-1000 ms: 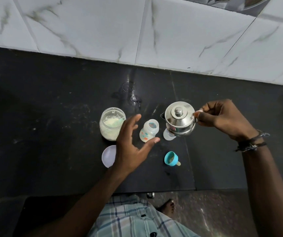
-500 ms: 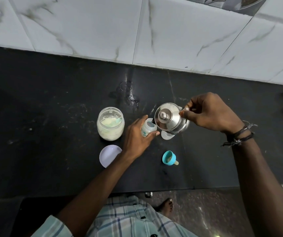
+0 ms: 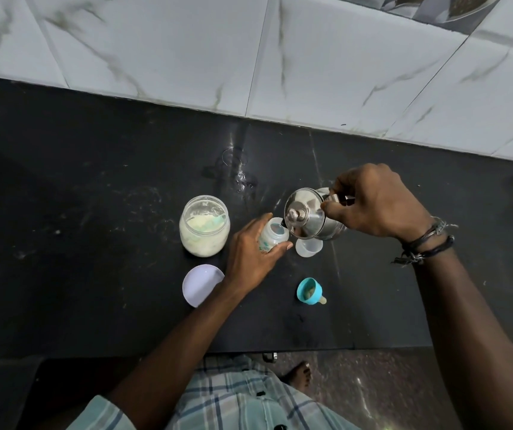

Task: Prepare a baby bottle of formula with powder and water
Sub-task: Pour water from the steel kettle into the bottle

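Black table (image 3: pixel 94 212) flecked pale; white wall tiles (image 3: pixel 187 48) veined grey; shiny silver kettle (image 3: pixel 314 218); cream powder in a clear jar (image 3: pixel 204 226); lilac lid (image 3: pixel 201 283); teal cap (image 3: pixel 309 291); checked blue-green shirt (image 3: pixel 233 401).

text: none legible | baby bottle (image 3: pixel 272 238): coloured print, unreadable | powder jar (image 3: pixel 204 230): no label seen

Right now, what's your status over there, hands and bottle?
Left hand grips baby bottle. Right hand tips steel kettle, spout at bottle mouth. Clear cap beside bottle, nothing blocking.
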Available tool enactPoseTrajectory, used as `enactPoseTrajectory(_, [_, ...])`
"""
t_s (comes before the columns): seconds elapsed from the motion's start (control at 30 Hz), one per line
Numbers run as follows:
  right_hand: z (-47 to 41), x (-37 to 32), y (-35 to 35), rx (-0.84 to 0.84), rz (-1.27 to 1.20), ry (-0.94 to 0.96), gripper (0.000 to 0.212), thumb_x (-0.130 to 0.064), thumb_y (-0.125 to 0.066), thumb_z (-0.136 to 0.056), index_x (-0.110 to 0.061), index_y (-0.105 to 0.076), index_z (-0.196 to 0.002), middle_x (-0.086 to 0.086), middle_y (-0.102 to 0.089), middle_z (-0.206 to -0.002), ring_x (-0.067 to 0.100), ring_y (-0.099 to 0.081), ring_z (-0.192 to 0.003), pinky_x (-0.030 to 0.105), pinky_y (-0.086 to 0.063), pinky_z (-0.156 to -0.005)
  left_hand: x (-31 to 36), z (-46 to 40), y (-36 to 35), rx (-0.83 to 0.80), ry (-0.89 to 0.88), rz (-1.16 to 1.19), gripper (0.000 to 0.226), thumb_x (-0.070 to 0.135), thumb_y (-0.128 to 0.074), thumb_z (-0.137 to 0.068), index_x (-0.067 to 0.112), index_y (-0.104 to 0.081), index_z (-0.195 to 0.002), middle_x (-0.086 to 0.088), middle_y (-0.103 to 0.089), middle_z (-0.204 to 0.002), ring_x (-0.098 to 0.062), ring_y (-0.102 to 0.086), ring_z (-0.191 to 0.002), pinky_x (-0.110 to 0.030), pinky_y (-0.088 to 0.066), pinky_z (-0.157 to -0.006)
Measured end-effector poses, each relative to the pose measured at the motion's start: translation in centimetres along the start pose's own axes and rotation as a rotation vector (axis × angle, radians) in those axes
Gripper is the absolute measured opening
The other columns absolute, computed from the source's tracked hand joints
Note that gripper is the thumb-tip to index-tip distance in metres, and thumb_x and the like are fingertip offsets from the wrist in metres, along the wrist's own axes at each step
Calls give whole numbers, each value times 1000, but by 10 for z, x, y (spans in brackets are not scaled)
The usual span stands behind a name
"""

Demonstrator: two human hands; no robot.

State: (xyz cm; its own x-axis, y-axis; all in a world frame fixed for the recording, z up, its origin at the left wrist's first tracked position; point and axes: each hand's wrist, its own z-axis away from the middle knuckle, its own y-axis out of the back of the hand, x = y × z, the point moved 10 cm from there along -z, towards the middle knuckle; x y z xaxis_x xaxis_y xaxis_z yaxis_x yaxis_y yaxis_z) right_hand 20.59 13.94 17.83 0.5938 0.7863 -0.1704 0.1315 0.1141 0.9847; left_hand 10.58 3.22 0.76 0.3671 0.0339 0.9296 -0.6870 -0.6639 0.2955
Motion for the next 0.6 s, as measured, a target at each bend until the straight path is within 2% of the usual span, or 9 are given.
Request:
enactPoseTrajectory(0.13, [-7,-7,0,-11,24,23,17,-31,-71,-74,-16,-67,-69,-1,-61,-62,21,-55,-58,28,-37,-56,1,-1,0,2,-6,17,58,25,-88,-74,6,-66,-123,-6,-71,-116,-18,-68,-105,-39,-54,-91])
enactPoseTrajectory(0.27, [-11,-14,0,-17,58,47,23,-35,-69,-73,-13,-67,-69,4,-63,-64,27,-56,-61,33,-44,-57,0,-2,0,-2,-10,32,57,25,-88,-74,6,-66,-123,-5,-71,-115,-18,-68,-105,-40,-54,-90])
enactPoseTrajectory(0.6, [-21,-29,0,-32,118,111,30,-44,-70,-72,-14,-70,-74,5,-67,-69,29,-61,-66,34,-51,-59,1,-2,0,9,-53,42,52,24,-88,-74,6,-68,-119,-5,-72,-112,-19,-68,-102,-40,-54,-89])
